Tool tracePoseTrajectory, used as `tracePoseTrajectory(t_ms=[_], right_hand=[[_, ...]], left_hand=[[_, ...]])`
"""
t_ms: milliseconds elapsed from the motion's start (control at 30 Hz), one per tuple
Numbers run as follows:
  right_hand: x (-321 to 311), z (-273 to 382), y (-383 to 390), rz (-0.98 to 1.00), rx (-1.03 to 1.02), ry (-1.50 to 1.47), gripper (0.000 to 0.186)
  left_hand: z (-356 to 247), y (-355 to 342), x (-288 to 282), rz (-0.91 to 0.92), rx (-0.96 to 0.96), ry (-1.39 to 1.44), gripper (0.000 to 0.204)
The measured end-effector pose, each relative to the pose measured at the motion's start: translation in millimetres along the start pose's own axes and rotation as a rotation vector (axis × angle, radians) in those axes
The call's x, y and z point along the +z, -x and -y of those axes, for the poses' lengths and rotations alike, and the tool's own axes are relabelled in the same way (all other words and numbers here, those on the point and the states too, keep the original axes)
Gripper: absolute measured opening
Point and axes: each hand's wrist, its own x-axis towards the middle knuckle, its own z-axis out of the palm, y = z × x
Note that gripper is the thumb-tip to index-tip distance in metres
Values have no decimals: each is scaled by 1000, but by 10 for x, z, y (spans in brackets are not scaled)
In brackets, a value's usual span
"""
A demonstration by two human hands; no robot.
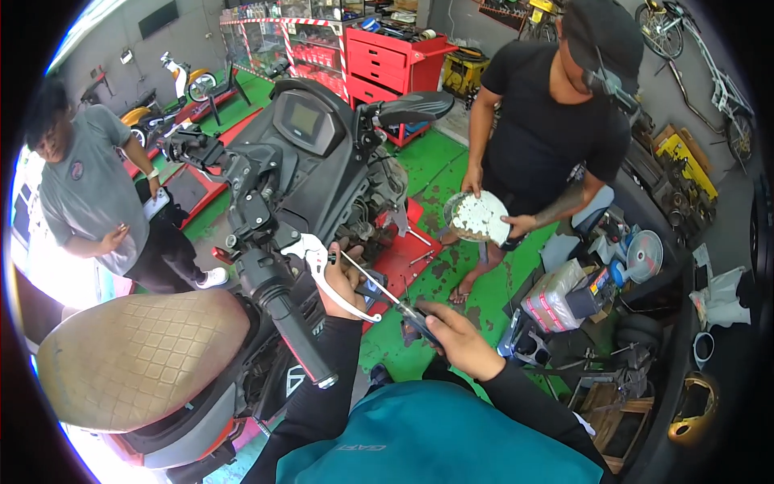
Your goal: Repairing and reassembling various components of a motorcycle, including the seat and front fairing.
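My right hand is closed around the dark handle of a screwdriver. Its long thin shaft runs up and left, the tip close to the pivot of a silver hand lever. The lever sits on the motorcycle handlebar, beside a black grip. My left hand is behind the lever, its fingers curled at the pivot end, where a small dark part shows beside the fingertips. Part of that hand is hidden by the lever. The motorcycle stands to my left, its display facing up and its tan quilted seat nearer me.
Across from me a person in black holds a round, flaking white plate. Another person in grey stands left. Behind are a red tool cabinet and parked motorcycles. Boxes and a small fan crowd the right side. Tools lie on a red platform.
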Motion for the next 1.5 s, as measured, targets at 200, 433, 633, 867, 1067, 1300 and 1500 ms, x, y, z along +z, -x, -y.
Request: tracePoseTrajectory(t_ms=[200, 433, 633, 867, 1067, 1300, 1500], right_hand=[[61, 143, 9, -9, -617, 580, 43], [-314, 103, -59, 72, -629, 612, 46], [-1279, -502, -336, 162, -577, 427, 44], [-2906, -2513, -868, -322, -127, 235, 45], [-3958, -4629, -435, -712, 554, -190, 44], [-4139, -5815, 697, -700, 814, -184, 37], [-4050, -5918, 707, -504, 891, -94, 39]], left_hand=[[-74, 52, 45, -33, -22, -11, 44], [43, 76, 153, -78, 22, -42, 37], [534, 55, 196, -31, 7, -227, 33], [2060, -257, 118, 72, -208, -925, 25], [3952, -1049, -451, 269, -289, -1294, 20], [5977, -2600, -1047, 489, -394, -2142, 25], [7008, -3595, -1187, 435, -365, -2220, 24]])
